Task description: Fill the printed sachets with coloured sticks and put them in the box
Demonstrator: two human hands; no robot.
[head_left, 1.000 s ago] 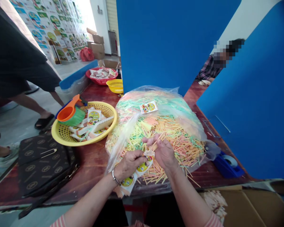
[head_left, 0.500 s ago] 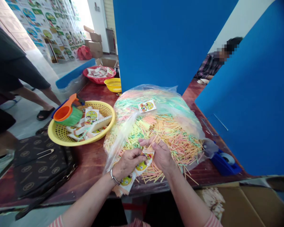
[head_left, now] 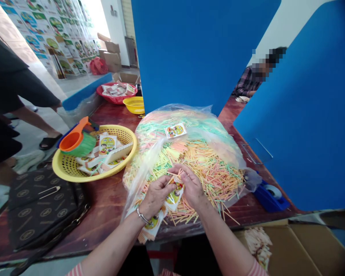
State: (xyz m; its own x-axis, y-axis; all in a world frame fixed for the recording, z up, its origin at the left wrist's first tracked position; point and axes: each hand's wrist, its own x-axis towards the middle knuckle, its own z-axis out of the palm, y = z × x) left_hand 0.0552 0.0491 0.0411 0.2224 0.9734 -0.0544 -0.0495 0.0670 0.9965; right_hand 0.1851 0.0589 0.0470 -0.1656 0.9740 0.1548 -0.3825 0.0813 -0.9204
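My left hand (head_left: 155,196), with a metal bracelet at the wrist, pinches a small printed packet (head_left: 174,196) by its upper side. Fingers of my right hand (head_left: 193,188) close round a few thin sticks (head_left: 176,174) at the packet's top end. Whether the stick ends are inside the packet is hidden by my fingers. More flat packets (head_left: 153,226) lie under my left wrist at the table edge. Beneath both hands spreads a heap of pastel sticks (head_left: 218,168) in an opened clear plastic bag (head_left: 138,191). One packet (head_left: 176,130) rests on top of the bag.
At left stands a yellow basket (head_left: 57,165) holding filled packets and an orange scoop (head_left: 71,141); a dark handbag (head_left: 46,211) lies before it. Blue panels (head_left: 189,50) rise behind. A tape dispenser (head_left: 271,197) sits at right. Other people are at left and behind the panel.
My right fingers have moved in closer over the packet's top, and less of the sticks shows. My left hand still grips the packet. The whole view has shifted slightly.
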